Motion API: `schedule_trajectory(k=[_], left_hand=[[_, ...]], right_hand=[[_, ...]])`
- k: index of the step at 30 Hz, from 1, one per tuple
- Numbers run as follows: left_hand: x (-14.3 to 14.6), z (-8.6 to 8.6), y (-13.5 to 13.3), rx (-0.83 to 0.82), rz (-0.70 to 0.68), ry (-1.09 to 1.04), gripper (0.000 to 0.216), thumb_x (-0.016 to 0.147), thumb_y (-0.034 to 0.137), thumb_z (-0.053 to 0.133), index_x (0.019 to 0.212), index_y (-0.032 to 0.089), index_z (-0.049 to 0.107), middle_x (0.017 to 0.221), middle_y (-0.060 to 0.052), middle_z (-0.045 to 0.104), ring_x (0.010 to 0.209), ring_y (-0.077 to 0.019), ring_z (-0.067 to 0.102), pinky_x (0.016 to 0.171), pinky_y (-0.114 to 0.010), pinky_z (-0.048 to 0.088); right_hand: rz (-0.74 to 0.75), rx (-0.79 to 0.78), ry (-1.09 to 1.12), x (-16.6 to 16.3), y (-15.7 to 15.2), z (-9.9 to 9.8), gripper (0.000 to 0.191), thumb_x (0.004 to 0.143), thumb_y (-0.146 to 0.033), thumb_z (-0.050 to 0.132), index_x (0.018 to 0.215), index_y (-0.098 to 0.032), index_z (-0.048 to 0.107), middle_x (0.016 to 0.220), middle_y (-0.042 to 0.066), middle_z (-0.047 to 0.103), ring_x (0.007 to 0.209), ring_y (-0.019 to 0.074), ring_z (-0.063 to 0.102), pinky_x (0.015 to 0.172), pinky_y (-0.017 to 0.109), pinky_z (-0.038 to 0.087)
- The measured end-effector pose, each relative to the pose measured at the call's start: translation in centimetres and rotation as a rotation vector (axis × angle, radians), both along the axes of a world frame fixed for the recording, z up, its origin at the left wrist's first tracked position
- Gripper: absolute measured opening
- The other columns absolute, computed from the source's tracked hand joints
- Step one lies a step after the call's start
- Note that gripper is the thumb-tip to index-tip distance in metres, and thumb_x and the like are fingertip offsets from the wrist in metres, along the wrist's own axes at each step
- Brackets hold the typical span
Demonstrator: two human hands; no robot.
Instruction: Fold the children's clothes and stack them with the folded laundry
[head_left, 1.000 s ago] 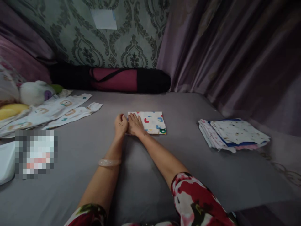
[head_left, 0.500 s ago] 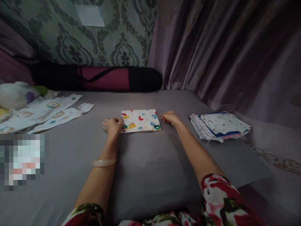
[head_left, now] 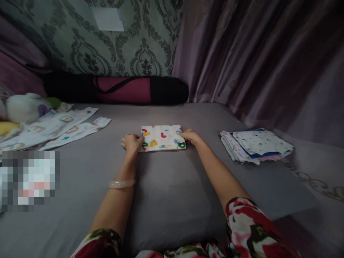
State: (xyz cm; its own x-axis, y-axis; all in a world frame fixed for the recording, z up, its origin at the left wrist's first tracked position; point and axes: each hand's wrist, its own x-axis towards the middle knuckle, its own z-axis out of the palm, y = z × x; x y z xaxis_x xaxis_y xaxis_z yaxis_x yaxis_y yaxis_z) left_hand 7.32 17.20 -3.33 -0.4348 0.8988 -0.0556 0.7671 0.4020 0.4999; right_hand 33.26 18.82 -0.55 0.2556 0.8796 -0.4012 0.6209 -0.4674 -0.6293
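A white cloth (head_left: pixel 162 138) printed with colourful letter-like shapes lies folded into a flat rectangle in front of me. My left hand (head_left: pixel 132 143) is closed at its left edge, thumb and fingers pinching the fabric there. At the right edge my right hand (head_left: pixel 190 137) pinches the cloth, its thumb over the printed top and the other fingers partly hidden. The cloth rests on the grey bed sheet (head_left: pixel 166 186), its near edge showing several layers.
To the right sits a stack of folded cloths (head_left: pixel 262 143). Spread white printed garments (head_left: pixel 67 123) and a plush toy (head_left: pixel 25 107) lie on the left. A long black and maroon bag (head_left: pixel 123 89) lies along the wall, beside purple curtains (head_left: pixel 215 53).
My right hand has moved left onto the cloth's right edge and now pinches it. My left hand stays at the left edge. The whole view has shifted slightly.
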Motion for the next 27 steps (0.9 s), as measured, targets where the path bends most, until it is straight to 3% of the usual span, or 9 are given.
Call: schedule_trajectory(k=[4,8,11,14,16,20,23,27], left_hand=[[-0.3,0.2,0.0,0.027,-0.035,-0.095,0.027,0.077,0.037,0.058,0.087,0.018,0.074,0.086,-0.014,0.071,0.101,-0.0339,0.061,0.085,-0.042,0.046],[-0.7,0.6,-0.5,0.117,-0.096,-0.256,0.024,0.075,0.034,0.058,0.084,0.014,0.069,0.071,-0.008,0.068,0.069,-0.0224,0.065,0.06,-0.028,0.047],[-0.7,1.2,-1.1,0.164,-0.1,-0.421,0.033,0.07,0.034,0.064,0.097,0.013,0.066,0.076,-0.005,0.068,0.057,-0.0156,0.06,0.048,-0.022,0.043],[0.0,2.2,-1.5,0.206,-0.069,-0.602,0.052,0.065,0.03,0.068,0.115,0.019,0.062,0.078,0.0,0.067,0.053,-0.0104,0.056,0.044,-0.017,0.042],[1.1,3.2,-1.7,0.191,-0.066,-0.697,0.052,0.06,0.028,0.071,0.112,0.023,0.066,0.071,0.004,0.065,0.054,-0.0096,0.056,0.044,-0.015,0.041],[4.9,5.4,-2.2,0.076,-0.115,-0.869,0.036,0.051,0.023,0.073,0.087,0.021,0.073,0.062,0.004,0.065,0.056,-0.0085,0.055,0.044,-0.012,0.039],[8.5,6.9,-2.6,0.014,-0.248,-0.959,0.031,0.05,0.023,0.074,0.081,0.02,0.074,0.07,0.003,0.07,0.063,-0.0094,0.058,0.051,-0.014,0.044],[14.2,8.5,-2.7,0.08,-0.491,-0.959,0.035,0.054,0.027,0.075,0.088,0.021,0.075,0.08,0.001,0.073,0.07,-0.0121,0.06,0.058,-0.018,0.046]], right_hand=[[0.02,0.018,0.069,-0.2,-0.5,0.6,0.033,0.085,-0.022,0.062,0.054,-0.017,0.053,0.039,-0.008,0.037,0.04,0.0063,0.035,0.042,0.018,0.028],[0.024,0.076,0.147,-0.6,-1.2,0.8,0.027,0.084,-0.015,0.06,0.057,-0.016,0.056,0.043,-0.007,0.042,0.044,0.006,0.04,0.046,0.016,0.033],[0.008,0.13,0.193,-0.8,-1.7,0.8,0.023,0.082,-0.012,0.06,0.059,-0.015,0.061,0.048,-0.006,0.05,0.047,0.0059,0.044,0.048,0.015,0.034],[-0.027,0.187,0.221,-0.1,-2.3,0.9,0.018,0.079,-0.014,0.064,0.06,-0.015,0.064,0.05,-0.006,0.053,0.05,0.0061,0.047,0.049,0.015,0.035],[-0.062,0.223,0.23,1.4,-2.8,1.2,0.014,0.076,-0.018,0.067,0.062,-0.015,0.066,0.05,-0.007,0.053,0.05,0.0064,0.048,0.049,0.015,0.035],[-0.062,0.326,0.217,6.1,-5.3,3.2,0.014,0.077,-0.021,0.067,0.067,-0.013,0.069,0.049,-0.007,0.05,0.05,0.0062,0.046,0.048,0.017,0.032],[-0.077,0.417,0.187,10.3,-7.8,5.5,0.015,0.08,-0.021,0.065,0.069,-0.013,0.069,0.053,-0.006,0.054,0.053,0.0062,0.047,0.05,0.016,0.033],[-0.198,0.454,0.17,16.2,-10.5,8.1,0.011,0.081,-0.021,0.066,0.075,-0.014,0.072,0.058,-0.005,0.06,0.055,0.0061,0.05,0.05,0.015,0.035]])
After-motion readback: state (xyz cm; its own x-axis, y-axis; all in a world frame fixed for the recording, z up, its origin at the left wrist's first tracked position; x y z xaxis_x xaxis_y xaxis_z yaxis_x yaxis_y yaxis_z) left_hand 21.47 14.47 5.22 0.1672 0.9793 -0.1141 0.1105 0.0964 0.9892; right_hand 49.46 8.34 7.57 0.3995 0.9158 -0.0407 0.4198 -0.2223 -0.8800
